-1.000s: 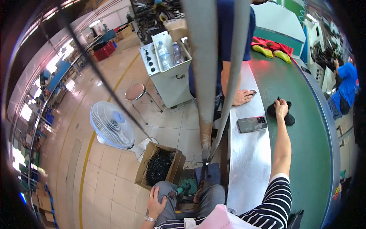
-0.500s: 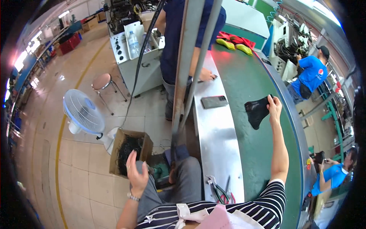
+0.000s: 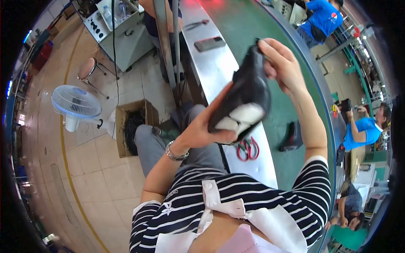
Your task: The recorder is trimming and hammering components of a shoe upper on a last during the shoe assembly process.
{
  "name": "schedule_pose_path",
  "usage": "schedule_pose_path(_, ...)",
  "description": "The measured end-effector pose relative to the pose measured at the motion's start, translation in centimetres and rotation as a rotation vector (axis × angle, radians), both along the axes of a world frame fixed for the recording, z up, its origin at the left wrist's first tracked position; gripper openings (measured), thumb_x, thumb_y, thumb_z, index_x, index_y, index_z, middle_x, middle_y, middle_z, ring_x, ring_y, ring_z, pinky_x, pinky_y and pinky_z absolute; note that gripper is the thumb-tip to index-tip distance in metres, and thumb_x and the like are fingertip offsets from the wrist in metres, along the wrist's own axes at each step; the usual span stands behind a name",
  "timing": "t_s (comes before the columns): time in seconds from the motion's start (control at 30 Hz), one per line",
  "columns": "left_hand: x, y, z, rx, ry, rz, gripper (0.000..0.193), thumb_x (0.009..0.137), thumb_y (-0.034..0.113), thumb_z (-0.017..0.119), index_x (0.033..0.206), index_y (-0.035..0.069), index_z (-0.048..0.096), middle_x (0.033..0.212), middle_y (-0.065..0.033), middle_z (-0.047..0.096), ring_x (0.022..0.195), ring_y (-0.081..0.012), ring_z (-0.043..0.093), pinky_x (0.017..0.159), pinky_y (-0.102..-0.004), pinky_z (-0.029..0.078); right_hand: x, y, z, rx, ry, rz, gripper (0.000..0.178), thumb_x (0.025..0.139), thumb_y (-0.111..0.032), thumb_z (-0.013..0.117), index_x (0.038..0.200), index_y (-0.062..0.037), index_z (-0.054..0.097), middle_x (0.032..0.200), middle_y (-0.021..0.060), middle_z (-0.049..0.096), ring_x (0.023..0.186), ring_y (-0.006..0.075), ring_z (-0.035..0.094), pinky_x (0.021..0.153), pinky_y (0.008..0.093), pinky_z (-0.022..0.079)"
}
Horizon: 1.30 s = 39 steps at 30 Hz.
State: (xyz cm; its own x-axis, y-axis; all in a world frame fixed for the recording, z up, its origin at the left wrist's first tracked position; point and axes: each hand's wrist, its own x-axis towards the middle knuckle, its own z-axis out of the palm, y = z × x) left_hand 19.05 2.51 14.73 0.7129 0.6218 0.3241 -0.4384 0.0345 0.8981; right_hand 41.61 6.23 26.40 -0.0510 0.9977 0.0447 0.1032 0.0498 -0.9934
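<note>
A black shoe upper (image 3: 249, 88) is raised in front of me over the metal ledge, tilted, with pale white patches on its underside facing me. My left hand (image 3: 204, 126) is wrapped around its lower part, thumb across the pale underside. The fingers of my right hand (image 3: 282, 63) pinch the top edge of the upper at its narrow upper end. Another black shoe (image 3: 291, 137) stands on the green belt near my right forearm. Just below the held upper, red-handled scissors (image 3: 247, 149) lie on the ledge, their blades hidden.
The metal ledge (image 3: 219, 63) runs beside the green belt (image 3: 232, 21). A phone (image 3: 209, 44) and another pair of scissors (image 3: 196, 24) lie farther along. At left are a carton of black scraps (image 3: 152, 114), a fan (image 3: 76, 101) and a stool (image 3: 87, 68). Co-workers sit across the belt.
My right hand has brought the shoe upper in from over the belt toward me. My left hand, previously holding nothing beside the carton, has come up and grips it too. The view has shifted.
</note>
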Motion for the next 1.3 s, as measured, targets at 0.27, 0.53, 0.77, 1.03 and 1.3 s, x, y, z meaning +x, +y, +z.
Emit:
schedule_pose_path(0.27,-1.8,-3.6,-5.4,-0.580,0.155,0.227,0.071,0.087,0.017,0.069,0.146,0.009,0.029,0.128,-0.0052,0.052,0.114,-0.0131,0.049,0.099,-0.0298,0.039,-4.1,-3.5,-10.0,0.057,-0.116,0.026,0.048,0.095,-0.035,0.056,0.130,-0.0029,0.054,0.118,0.0119,0.062,0.094,0.0182,0.063,0.077,0.0291,0.053)
schedule_pose_path(0.53,-4.5,-3.8,-7.1,-0.572,0.222,0.313,0.098,0.074,-0.002,0.076,0.151,0.012,0.018,0.137,-0.0056,0.047,0.121,-0.0144,0.046,0.100,-0.0309,0.040,-9.7,-8.4,-13.1,0.476,-0.417,-0.142,0.045,0.085,-0.008,0.065,0.128,-0.0011,0.054,0.105,0.0257,0.065,0.087,0.0309,0.069,0.073,0.0347,0.053)
schedule_pose_path(0.77,-7.0,-2.6,-8.9,-0.215,0.138,0.270,0.122,0.063,-0.006,0.082,0.153,0.016,0.003,0.156,-0.0081,0.020,0.136,-0.0158,0.031,0.108,-0.0321,0.032,-10.7,-11.0,-15.3,0.519,-0.314,0.034,0.060,0.078,0.011,0.061,0.135,0.0017,0.044,0.137,0.0236,0.048,0.126,0.0316,0.049,0.100,0.0368,0.045)
schedule_pose_path(1.03,-9.8,-3.8,-12.1,-0.097,0.168,0.375,0.122,0.058,0.000,0.086,0.153,0.012,0.009,0.156,-0.0081,0.020,0.138,-0.0176,0.030,0.112,-0.0322,0.027,-9.7,-12.3,-17.8,0.317,-0.283,0.126,0.067,0.077,0.002,0.070,0.137,-0.0007,0.040,0.134,0.0216,0.051,0.119,0.0283,0.055,0.097,0.0363,0.048)
schedule_pose_path(1.3,-21.8,-9.8,-17.1,-0.656,0.363,0.519,0.075,0.071,0.006,0.080,0.136,0.002,0.044,0.128,-0.0078,0.055,0.112,-0.0184,0.055,0.084,-0.0323,0.052,-0.4,-17.2,-30.9,-0.025,-1.158,-0.199,0.066,0.078,-0.017,0.071,0.137,-0.0048,0.043,0.125,0.0196,0.050,0.114,0.0354,0.050,0.096,0.0432,0.040)
